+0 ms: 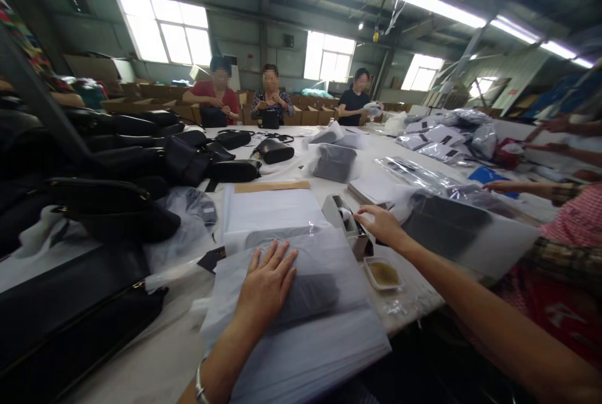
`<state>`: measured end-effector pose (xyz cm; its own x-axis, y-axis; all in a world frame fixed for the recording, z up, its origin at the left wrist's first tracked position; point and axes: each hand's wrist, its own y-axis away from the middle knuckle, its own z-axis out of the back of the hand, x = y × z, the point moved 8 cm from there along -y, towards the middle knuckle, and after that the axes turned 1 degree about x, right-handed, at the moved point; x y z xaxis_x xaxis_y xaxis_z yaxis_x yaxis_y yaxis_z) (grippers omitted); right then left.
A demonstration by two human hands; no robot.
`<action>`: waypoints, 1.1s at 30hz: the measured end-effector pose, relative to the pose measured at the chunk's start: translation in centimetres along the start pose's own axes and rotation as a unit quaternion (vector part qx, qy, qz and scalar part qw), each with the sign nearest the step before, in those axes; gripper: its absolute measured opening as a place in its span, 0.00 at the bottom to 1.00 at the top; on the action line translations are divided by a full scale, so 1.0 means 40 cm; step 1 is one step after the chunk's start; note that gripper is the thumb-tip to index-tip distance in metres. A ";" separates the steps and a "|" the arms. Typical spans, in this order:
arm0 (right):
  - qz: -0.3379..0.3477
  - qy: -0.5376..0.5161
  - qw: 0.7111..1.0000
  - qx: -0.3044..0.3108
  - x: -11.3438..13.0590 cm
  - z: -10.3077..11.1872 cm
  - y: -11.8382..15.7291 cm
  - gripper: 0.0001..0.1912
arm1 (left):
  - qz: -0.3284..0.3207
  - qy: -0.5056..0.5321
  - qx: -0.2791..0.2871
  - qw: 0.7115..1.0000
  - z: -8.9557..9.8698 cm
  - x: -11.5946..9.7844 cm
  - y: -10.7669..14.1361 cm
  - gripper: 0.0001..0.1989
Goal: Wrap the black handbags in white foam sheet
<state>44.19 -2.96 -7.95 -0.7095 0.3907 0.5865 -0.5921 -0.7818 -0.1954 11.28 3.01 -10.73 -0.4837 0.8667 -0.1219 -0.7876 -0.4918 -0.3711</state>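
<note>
My left hand (268, 281) lies flat, fingers spread, on a dark bag (310, 294) wrapped in thin white tissue paper (235, 272). The wrapped bag rests on a stack of white paper sheets (320, 357). My right hand (380, 223) reaches to a grey tape dispenser (333, 211) just beyond the bundle. Its thumb and fingertips are pinched at the dispenser's near side; what is between them is too small to make out. A dark tag (211, 259) sticks out to the left of the wrapped bag.
Black bags (108, 203) pile up on the left. A small dish (383, 273) of yellowish stuff sits right of the dispenser. More wrapped bags (333, 162) and a heap of plastic-packed goods (442, 134) lie farther off. A co-worker's arm (527, 187) reaches in from the right; several people work across the table.
</note>
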 end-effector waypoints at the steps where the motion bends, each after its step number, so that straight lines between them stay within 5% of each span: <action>1: -0.032 -0.028 0.999 0.007 -0.034 -0.002 0.017 0.14 | 0.000 0.001 -0.004 1.000 0.000 0.000 0.000 0.20; 5: -0.098 -0.109 0.988 0.039 -0.105 -0.051 0.066 0.22 | -0.004 0.005 -0.014 1.000 -0.002 0.001 0.002 0.20; 9: -0.126 -0.209 0.969 0.033 -0.100 -0.088 0.079 0.27 | -0.006 0.011 -0.017 1.000 0.002 0.000 0.003 0.20; 17: -0.099 -0.363 0.924 -0.068 -0.032 0.002 0.151 0.19 | -0.004 0.015 -0.012 1.000 0.004 -0.001 0.003 0.20; 25: -0.252 -0.483 0.837 0.059 -0.069 -0.084 0.282 0.14 | -0.002 0.018 -0.008 1.000 0.000 0.001 0.004 0.20; 27: -0.256 -0.456 0.849 0.073 -0.083 -0.100 0.287 0.13 | -0.001 0.019 -0.011 1.000 0.001 0.002 0.005 0.20; 30: -0.193 -0.327 0.922 0.080 -0.094 -0.095 0.263 0.17 | -0.001 0.020 -0.018 1.000 0.004 0.002 0.005 0.19; 33: -0.143 -0.218 0.963 0.067 -0.105 -0.078 0.229 0.20 | -0.002 0.019 -0.024 1.000 0.007 0.001 0.005 0.19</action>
<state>40.55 -10.26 -14.67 -0.2787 0.3815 0.8813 -0.6649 -0.7388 0.1095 11.00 2.91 -10.54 -0.4652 0.8714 -0.1557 -0.7698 -0.4851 -0.4148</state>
